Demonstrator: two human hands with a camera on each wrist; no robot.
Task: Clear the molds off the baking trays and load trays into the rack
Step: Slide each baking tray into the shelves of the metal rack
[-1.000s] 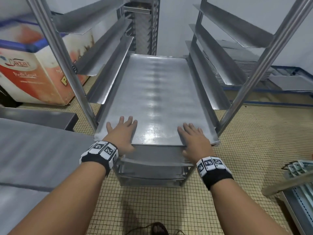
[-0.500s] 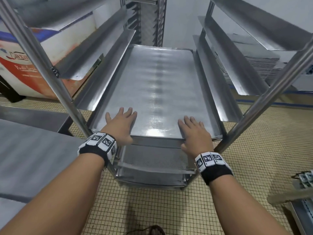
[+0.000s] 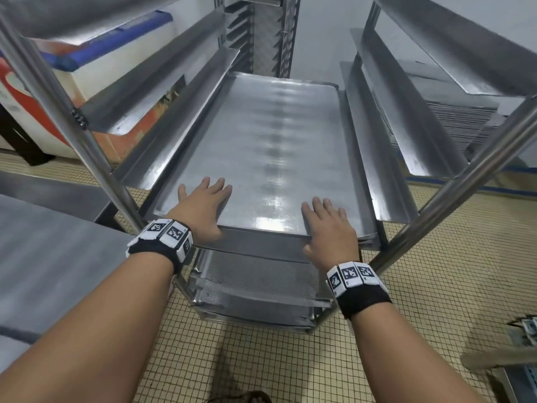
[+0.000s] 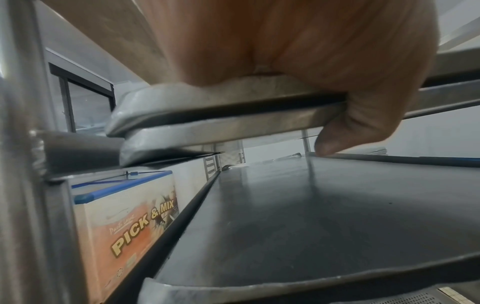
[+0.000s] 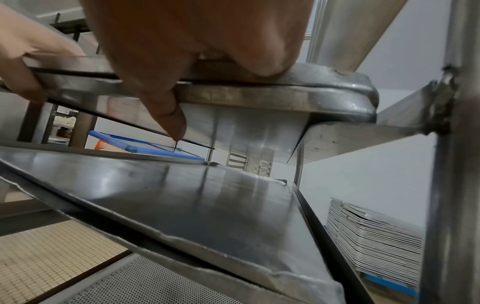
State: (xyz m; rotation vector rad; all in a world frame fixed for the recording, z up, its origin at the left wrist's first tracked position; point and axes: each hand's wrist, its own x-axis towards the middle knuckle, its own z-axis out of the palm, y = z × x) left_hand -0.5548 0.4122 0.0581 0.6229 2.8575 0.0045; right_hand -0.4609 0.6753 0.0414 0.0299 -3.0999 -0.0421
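The tray [image 3: 261, 146] sits on the rails of the rack [image 3: 98, 164], stretching away ahead of our fingers [image 3: 216, 187]. Our left hand [image 3: 200, 207] and right hand [image 3: 328, 228] press its near edge, fingers straight and flat on top, thumbs down over the front rim.

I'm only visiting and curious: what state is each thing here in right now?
Top tray: empty, resting on the rails of the rack.
Left hand: flat on the tray's front edge.
Right hand: flat on the same edge.
Lower trays: slotted in below.
Freezer: lid shut.
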